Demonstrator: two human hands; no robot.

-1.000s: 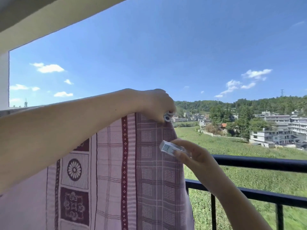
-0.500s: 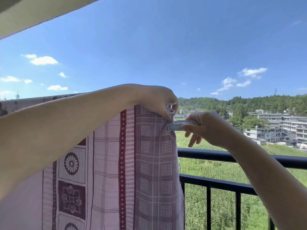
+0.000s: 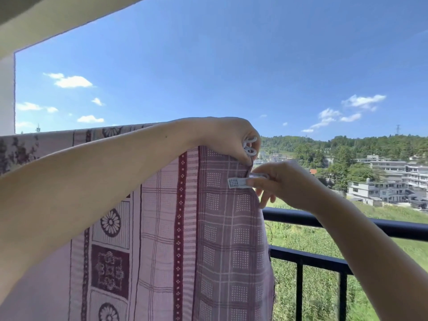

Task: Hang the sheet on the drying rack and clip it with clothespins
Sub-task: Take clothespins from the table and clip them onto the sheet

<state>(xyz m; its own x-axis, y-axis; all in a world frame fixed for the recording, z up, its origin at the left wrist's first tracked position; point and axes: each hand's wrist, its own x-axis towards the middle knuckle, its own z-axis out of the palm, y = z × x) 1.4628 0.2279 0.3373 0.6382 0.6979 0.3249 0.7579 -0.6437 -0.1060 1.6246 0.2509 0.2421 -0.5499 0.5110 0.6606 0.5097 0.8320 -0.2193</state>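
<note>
A pink and maroon patterned sheet (image 3: 162,228) hangs over a rail that the cloth hides. My left hand (image 3: 228,137) grips the sheet's top right corner and also holds spare white clothespins (image 3: 250,147) against its fingers. My right hand (image 3: 287,184) pinches a white clothespin (image 3: 238,182) sideways onto the sheet's right edge, just below the left hand; its jaws lie across the cloth.
A black metal balcony railing (image 3: 347,225) runs behind and below my right arm. A ceiling beam (image 3: 58,17) and a wall edge (image 3: 7,93) frame the upper left. Beyond the balcony lie a green field, buildings and hills.
My right hand rose from below the corner and brought the clothespin leftward onto the sheet's right edge. My left hand kept its grip on the top corner.
</note>
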